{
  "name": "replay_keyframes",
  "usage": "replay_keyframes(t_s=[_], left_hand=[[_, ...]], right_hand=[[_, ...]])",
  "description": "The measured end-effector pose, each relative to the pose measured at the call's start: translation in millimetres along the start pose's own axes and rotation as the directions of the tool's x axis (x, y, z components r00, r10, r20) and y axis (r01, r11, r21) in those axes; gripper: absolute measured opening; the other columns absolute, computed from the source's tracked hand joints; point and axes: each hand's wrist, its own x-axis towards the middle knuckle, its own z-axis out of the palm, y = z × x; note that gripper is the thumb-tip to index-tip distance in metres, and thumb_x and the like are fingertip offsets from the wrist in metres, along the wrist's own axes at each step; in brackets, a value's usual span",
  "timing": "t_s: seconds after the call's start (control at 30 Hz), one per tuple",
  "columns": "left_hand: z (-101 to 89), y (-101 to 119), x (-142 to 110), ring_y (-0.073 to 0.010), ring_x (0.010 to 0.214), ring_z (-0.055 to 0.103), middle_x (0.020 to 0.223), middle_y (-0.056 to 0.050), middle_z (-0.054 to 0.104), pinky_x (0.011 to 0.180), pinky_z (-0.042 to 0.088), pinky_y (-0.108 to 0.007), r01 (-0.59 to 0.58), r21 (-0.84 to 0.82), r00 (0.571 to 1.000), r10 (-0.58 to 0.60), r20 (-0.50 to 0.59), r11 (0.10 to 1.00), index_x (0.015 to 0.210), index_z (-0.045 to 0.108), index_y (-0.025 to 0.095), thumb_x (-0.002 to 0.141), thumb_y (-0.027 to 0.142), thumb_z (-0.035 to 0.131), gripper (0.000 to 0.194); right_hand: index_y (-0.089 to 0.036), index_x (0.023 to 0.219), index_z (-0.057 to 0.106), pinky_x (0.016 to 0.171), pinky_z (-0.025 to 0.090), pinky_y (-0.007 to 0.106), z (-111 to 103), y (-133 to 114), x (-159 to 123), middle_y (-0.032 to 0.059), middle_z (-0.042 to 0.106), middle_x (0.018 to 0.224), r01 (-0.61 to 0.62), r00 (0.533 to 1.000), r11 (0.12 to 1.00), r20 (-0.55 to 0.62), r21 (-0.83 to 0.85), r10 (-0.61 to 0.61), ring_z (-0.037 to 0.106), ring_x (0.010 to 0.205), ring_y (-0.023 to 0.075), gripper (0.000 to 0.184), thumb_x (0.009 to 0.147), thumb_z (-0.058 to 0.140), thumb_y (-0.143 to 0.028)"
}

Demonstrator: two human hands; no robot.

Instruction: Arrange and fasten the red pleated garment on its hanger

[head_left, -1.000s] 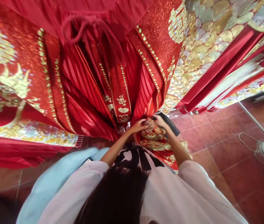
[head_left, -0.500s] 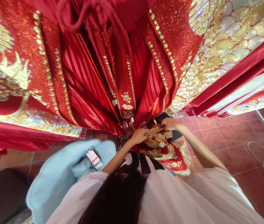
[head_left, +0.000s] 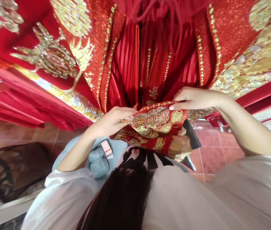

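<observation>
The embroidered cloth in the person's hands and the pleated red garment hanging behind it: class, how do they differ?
The embroidered cloth is folded and bunched, gripped by the left hand and right hand; the pleated red garment hangs free. The cloth carries dense gold motifs; the pleats are plain. Both are red with gold trim.

The hanging red robes (head_left: 135, 54) fill the whole top and close off the way up and forward, right behind both hands. The folded cloth (head_left: 156, 127) sits between the left hand (head_left: 111, 121) and the right hand (head_left: 195, 99), so there is no gap in the middle, and a black board (head_left: 191, 139) sticks out just under it on the right. There is open room low on the right over the red floor tiles (head_left: 209, 153), but low on the left a blue bundle (head_left: 99, 161) with a phone (head_left: 107, 149) on it is in the way.
</observation>
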Motion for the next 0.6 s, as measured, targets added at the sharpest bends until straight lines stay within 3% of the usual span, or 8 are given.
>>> replay_keyframes(t_s=[0.07,0.17,0.27,0.33,0.4,0.5,0.53,0.6], left_hand=[[-11.6,1.9,-8.5,-0.0169,0.078,0.065,0.089,-0.005,0.068,0.073,0.051,-0.024,0.091,0.037,0.996,-0.091,-0.002,0.995,0.099,0.068,0.015,0.09,0.028,0.055,0.021],[-11.2,-0.4,-13.0,-0.0197,0.089,0.063,0.104,-0.007,0.066,0.081,0.05,-0.027,0.193,0.068,0.967,-0.178,-0.185,0.979,0.115,0.059,0.012,0.077,0.03,0.07,0.044],[-2.1,-12.3,-10.7,-0.0192,0.089,0.062,0.1,-0.006,0.066,0.084,0.049,-0.029,0.174,-0.022,0.961,-0.175,-0.215,0.985,0.107,0.06,0.011,0.076,0.032,0.069,0.038],[-2.1,-21.8,-13.9,-0.016,0.075,0.061,0.083,-0.004,0.065,0.074,0.051,-0.027,0.147,-0.12,0.975,-0.164,-0.148,0.982,0.089,0.063,0.012,0.082,0.032,0.059,0.022],[-10.4,-27.7,-25.3,-0.0144,0.065,0.057,0.071,-0.002,0.062,0.066,0.05,-0.026,0.149,-0.201,0.968,-0.184,-0.172,0.968,0.076,0.06,0.013,0.083,0.032,0.054,0.021],[-31.4,-25.6,-52.6,-0.0147,0.058,0.054,0.061,0.0,0.058,0.057,0.049,-0.026,0.146,-0.273,0.899,-0.243,-0.365,0.951,0.067,0.057,0.016,0.077,0.036,0.059,0.022],[-39.0,-22.3,-61.1,-0.0151,0.057,0.054,0.059,0.001,0.057,0.055,0.048,-0.026,0.148,-0.281,0.87,-0.26,-0.418,0.948,0.066,0.057,0.017,0.075,0.038,0.061,0.023],[-54.3,-13.5,-72.5,-0.0166,0.055,0.055,0.058,0.0,0.056,0.051,0.048,-0.028,0.164,-0.259,0.814,-0.279,-0.509,0.952,0.067,0.06,0.019,0.072,0.046,0.061,0.028]], right_hand=[[-0.015,0.052,0.038,0.048,0.021,0.024,-5.8,-19.6,11.7,-0.0037,0.028,0.051,0.02,0.982,0.999,-0.187,-0.027,-0.024,0.025,0.048,0.0045,0.057,0.087,0.044,-0.059],[-0.016,0.051,0.031,0.049,0.018,0.025,-12.9,-68.7,23.4,-0.0039,0.02,0.051,0.121,0.853,0.984,-0.494,-0.129,-0.17,0.02,0.048,0.0045,0.055,0.09,0.044,-0.052],[-0.016,0.051,0.027,0.052,0.019,0.026,-20.6,-107.5,36.6,-0.0041,0.018,0.049,0.161,0.75,0.928,-0.57,-0.335,-0.336,0.019,0.048,0.005,0.053,0.091,0.048,-0.043],[-0.015,0.05,0.028,0.053,0.021,0.027,-28.4,-115.1,47.2,-0.0041,0.02,0.047,0.125,0.763,0.893,-0.533,-0.432,-0.365,0.021,0.048,0.0051,0.052,0.088,0.053,-0.039],[-0.015,0.05,0.036,0.055,0.024,0.026,-37.5,-109.5,58.4,-0.0041,0.027,0.048,0.091,0.836,0.88,-0.445,-0.466,-0.321,0.025,0.049,0.005,0.046,0.083,0.06,-0.036],[-0.014,0.056,0.048,0.059,0.031,0.025,-47.8,-93.5,76.8,-0.0032,0.037,0.052,0.156,0.948,0.887,-0.187,-0.435,-0.258,0.034,0.053,0.006,0.035,0.083,0.061,-0.032],[-0.014,0.058,0.05,0.061,0.033,0.026,-49.6,-90.8,83.7,-0.0027,0.039,0.053,0.177,0.956,0.89,-0.141,-0.421,-0.256,0.037,0.054,0.0066,0.032,0.084,0.059,-0.03],[-0.015,0.062,0.052,0.064,0.035,0.027,-52.4,-93.7,98.9,-0.0011,0.044,0.058,0.18,0.932,0.889,-0.215,-0.42,-0.29,0.041,0.058,0.0083,0.028,0.086,0.056,-0.028]])
